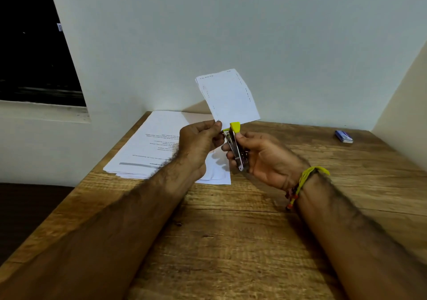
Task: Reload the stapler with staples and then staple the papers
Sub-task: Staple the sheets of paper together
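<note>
Two hands meet above the wooden surface (231, 230), close together. The left hand (198, 142) pinches the lower corner of a small folded bundle of white papers (228, 96), holding it upright so it stands against the pale wall. The right hand (261, 156) curls its fingers round a small stapler (235, 145) with a metal body and a yellow tip, the thumb resting near that tip; the stapler's yellow end sits at the bottom edge of the held papers. A yellow thread band (309, 177) circles the right wrist. Behind the hands a stack of printed sheets (152, 145) lies flat on the surface. Well apart, near the far right corner, lies a small blue staple box (343, 136)
</note>
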